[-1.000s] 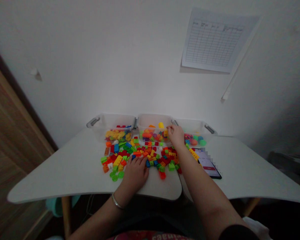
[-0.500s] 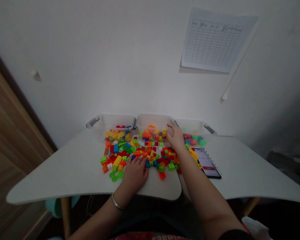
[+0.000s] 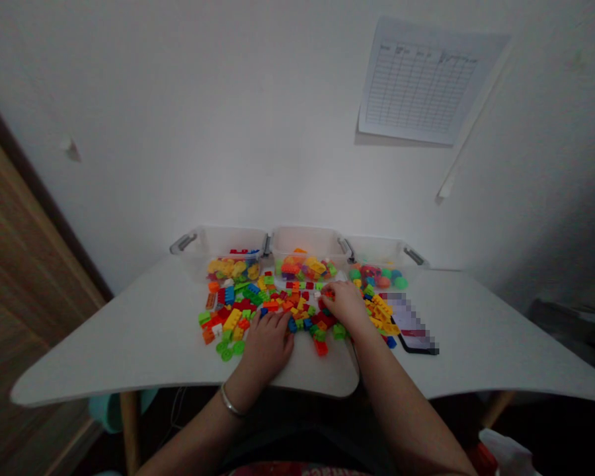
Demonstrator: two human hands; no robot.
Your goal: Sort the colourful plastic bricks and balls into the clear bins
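A pile of colourful plastic building bricks (image 3: pixel 242 311) is spread over the white table. My left hand (image 3: pixel 270 344) lies at the pile's front edge, fingers stretched out and apart, fingertips touching bricks. My right hand (image 3: pixel 347 307) is low over the right part of the pile. Its thumb and fingers are slightly apart near red bricks, and I see nothing held between them. Behind the pile stand three clear bins: the left bin (image 3: pixel 228 238) with mostly yellow pieces, the middle bin (image 3: pixel 307 239) with mixed orange and yellow bricks, and the right bin (image 3: pixel 381 248) with round coloured pieces.
A tablet or phone (image 3: pixel 411 324), partly pixelated, lies right of the pile beside yellow bricks (image 3: pixel 381 311). Green wheel-like pieces (image 3: pixel 227 350) sit at the front left. A white wall rises behind the bins, with a printed sheet (image 3: pixel 431 82) on it.
My right hand has come back from above the middle bin's right side, down to the pile. A yellow brick near it now lies in that bin. The left hand has stayed put.
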